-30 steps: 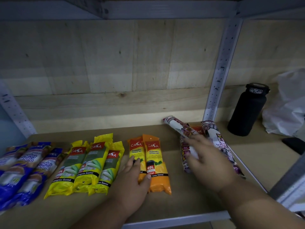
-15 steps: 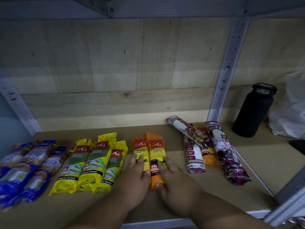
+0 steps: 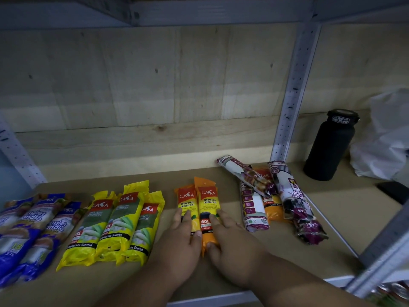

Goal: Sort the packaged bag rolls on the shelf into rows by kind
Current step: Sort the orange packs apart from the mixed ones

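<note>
blue rolls (image 3: 33,227): 3 | yellow (image 3: 115,227): 3 | orange (image 3: 207,204): 3 | maroon-white (image 3: 296,200): 3 | hands: left (image 3: 179,247), right (image 3: 234,251) flat on orange

Dim, underexposed, wide-angle edge distortion

I see a brown shelf board (image 3: 221,173) in a grey metal rack, backed by pale wood planks. At far left lie three blue bag-roll packs (image 3: 28,231), side by side. Next to them sit three yellow Casa packs (image 3: 115,224), touching one another. Near the middle lie two orange Casa packs (image 3: 199,202), side by side. Further right is a loose heap: three white-and-purple packs (image 3: 296,202) and one more orange pack (image 3: 273,209), partly covered. Beyond the rack's upright post stand a black bottle (image 3: 329,147) and a crumpled white plastic bag (image 3: 385,140).
</note>
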